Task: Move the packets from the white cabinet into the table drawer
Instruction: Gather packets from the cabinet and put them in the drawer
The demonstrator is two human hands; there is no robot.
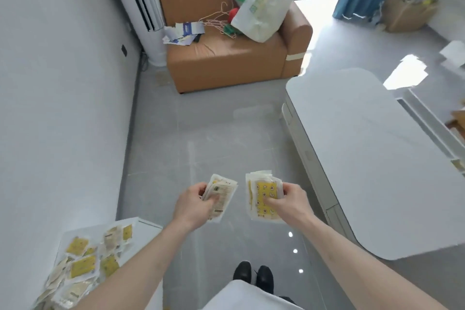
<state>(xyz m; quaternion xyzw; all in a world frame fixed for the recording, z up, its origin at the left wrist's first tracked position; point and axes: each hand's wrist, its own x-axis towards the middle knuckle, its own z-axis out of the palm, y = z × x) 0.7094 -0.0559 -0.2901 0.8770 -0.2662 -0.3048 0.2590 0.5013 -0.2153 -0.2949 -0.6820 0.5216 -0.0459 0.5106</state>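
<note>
My left hand grips a small stack of white-and-yellow packets, held over the floor in front of me. My right hand grips another stack of packets, the top one yellow with a printed pattern. Several more packets lie spread on the top of the white cabinet at the lower left. The white table stands to the right, its drawer fronts shut along the near side.
An orange sofa with a white plastic bag, hangers and papers stands ahead by the window. A tall white air conditioner fills the left corner. Grey floor runs between wall and table. My black shoes show below.
</note>
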